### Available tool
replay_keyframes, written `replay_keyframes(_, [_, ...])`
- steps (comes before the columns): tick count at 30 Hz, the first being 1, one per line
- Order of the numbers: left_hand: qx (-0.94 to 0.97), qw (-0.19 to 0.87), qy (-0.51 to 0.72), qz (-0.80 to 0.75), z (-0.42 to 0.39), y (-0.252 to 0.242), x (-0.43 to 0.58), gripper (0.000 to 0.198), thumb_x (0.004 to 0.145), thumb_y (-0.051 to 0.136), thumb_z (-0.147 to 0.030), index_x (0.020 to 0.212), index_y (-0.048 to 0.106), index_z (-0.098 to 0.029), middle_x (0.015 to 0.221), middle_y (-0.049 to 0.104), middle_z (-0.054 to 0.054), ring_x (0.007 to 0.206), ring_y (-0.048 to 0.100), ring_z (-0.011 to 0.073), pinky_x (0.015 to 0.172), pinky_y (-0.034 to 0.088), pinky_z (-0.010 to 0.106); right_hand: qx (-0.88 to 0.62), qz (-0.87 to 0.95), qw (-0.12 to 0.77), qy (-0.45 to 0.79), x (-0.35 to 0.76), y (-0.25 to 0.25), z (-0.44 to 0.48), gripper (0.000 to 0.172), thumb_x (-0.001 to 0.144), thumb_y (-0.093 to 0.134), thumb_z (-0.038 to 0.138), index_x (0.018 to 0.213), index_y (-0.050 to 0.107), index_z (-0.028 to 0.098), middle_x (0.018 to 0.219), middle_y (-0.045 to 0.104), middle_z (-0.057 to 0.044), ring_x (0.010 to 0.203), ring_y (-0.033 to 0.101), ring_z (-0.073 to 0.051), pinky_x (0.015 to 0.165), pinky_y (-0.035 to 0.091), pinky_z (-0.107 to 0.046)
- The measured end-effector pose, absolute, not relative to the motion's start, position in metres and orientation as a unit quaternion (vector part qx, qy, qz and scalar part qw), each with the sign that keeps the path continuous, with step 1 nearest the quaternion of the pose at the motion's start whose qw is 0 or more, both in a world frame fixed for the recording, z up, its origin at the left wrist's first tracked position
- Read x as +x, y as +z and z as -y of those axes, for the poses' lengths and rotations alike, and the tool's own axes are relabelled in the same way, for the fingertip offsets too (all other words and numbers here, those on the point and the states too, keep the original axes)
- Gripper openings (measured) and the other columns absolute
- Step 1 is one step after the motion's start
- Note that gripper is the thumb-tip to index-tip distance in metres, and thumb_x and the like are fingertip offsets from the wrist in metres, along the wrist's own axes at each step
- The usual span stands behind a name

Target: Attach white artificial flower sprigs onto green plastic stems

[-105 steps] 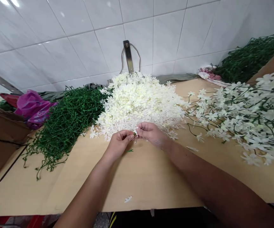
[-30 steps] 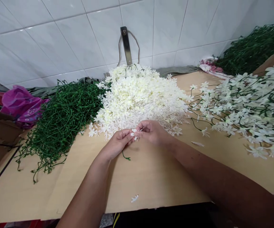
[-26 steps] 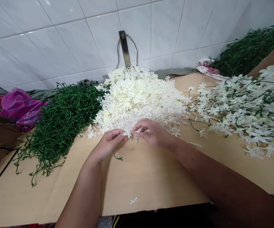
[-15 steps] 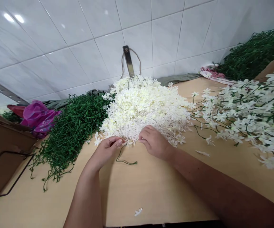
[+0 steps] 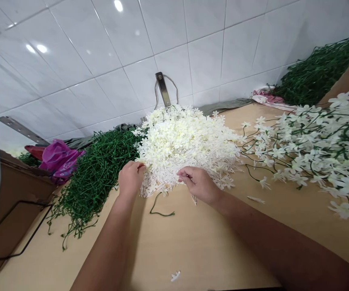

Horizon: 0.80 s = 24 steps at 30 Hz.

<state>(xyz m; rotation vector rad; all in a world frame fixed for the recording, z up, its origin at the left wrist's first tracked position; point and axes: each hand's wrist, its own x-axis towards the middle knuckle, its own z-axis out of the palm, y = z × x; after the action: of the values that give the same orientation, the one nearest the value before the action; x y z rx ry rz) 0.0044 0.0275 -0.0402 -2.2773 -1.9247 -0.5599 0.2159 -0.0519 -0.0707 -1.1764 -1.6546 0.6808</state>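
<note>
A heap of white artificial flowers (image 5: pixel 180 135) with thin white stalks along its front lies in the middle of the table. My left hand (image 5: pixel 130 178) is at the heap's left edge, its fingertips pressed together against the blossoms; what they pinch is hidden. In front of the heap, my right hand (image 5: pixel 200 185) is closed, thumb against forefinger. The thin white ends of a flower piece (image 5: pixel 194 199) poke out below its palm. Between the hands, a bent green stem (image 5: pixel 161 213) lies on the wood, its upper end by a white blossom at the heap's edge.
A pile of green stems (image 5: pixel 101 169) lies left, beside a purple plastic bag (image 5: pixel 59 157) and a cardboard box (image 5: pixel 13 186). White flowers on green stems (image 5: pixel 301 149) spread right. More green stems (image 5: pixel 329 68) sit behind. A metal bracket (image 5: pixel 162 89) stands against the tiled wall.
My left hand has moved up and left from the heap's front edge to its left side. White ends now show beneath my right hand. The view has tilted slightly upward.
</note>
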Motion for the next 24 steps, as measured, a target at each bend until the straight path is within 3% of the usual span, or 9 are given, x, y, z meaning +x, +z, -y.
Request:
replay_keyframes(5, [-0.689, -0.1, -0.294, 0.655, -0.034, -0.027, -0.001, 0.02, 0.07, 0.051, -0.036, 0.072, 0.059, -0.017, 0.071, 0.059, 0.004, 0.062, 0.051, 0.0158, 0.057, 0.035, 0.026, -0.49, 0.681, 0.473, 0.268, 0.216, -0.068, 0.051, 0.008, 0.074, 0.047, 0.016, 0.072, 0.055, 0.016, 0.066, 0.058, -0.001, 0.061, 0.05, -0.011, 0.059, 0.038, -0.024])
replay_keyframes(9, [-0.642, -0.258, -0.388, 0.609, -0.037, -0.019, 0.009, 0.018, 0.057, 0.062, -0.029, 0.065, 0.053, -0.015, 0.057, 0.052, -0.001, 0.052, 0.046, 0.0104, 0.051, 0.035, 0.022, -0.484, 0.676, 0.496, 0.249, 0.217, -0.068, 0.051, 0.008, 0.075, 0.046, 0.015, 0.072, 0.053, 0.016, 0.071, 0.056, -0.003, 0.067, 0.05, -0.012, 0.061, 0.038, -0.024])
replay_keyframes(12, [-0.625, -0.322, -0.41, 0.581, -0.036, -0.013, 0.016, 0.026, 0.05, 0.067, -0.026, 0.07, 0.056, -0.013, 0.056, 0.053, -0.002, 0.053, 0.048, 0.0093, 0.053, 0.037, 0.022, -0.48, 0.673, 0.506, 0.247, 0.217, -0.068, 0.051, 0.007, 0.074, 0.045, 0.013, 0.072, 0.052, 0.016, 0.071, 0.054, -0.002, 0.067, 0.049, -0.012, 0.061, 0.038, -0.023])
replay_keyframes(16, [-0.601, -0.367, -0.405, 0.583, -0.035, -0.005, 0.018, 0.035, 0.047, 0.069, -0.027, 0.077, 0.062, -0.011, 0.06, 0.057, 0.0, 0.059, 0.052, 0.0113, 0.058, 0.042, 0.024, -0.478, 0.666, 0.51, 0.261, 0.218, -0.069, 0.049, 0.007, 0.073, 0.046, 0.013, 0.071, 0.052, 0.016, 0.069, 0.053, -0.002, 0.064, 0.048, -0.011, 0.059, 0.038, -0.023])
replay_keyframes(24, [-0.597, -0.344, -0.39, 0.611, -0.035, 0.0, 0.015, 0.021, 0.051, 0.067, -0.024, 0.068, 0.065, -0.013, 0.062, 0.06, 0.001, 0.055, 0.054, 0.0118, 0.055, 0.045, 0.025, -0.47, 0.645, 0.525, 0.297, 0.217, -0.075, 0.046, 0.006, 0.073, 0.047, 0.015, 0.071, 0.052, 0.016, 0.065, 0.052, 0.0, 0.061, 0.048, -0.01, 0.057, 0.038, -0.022])
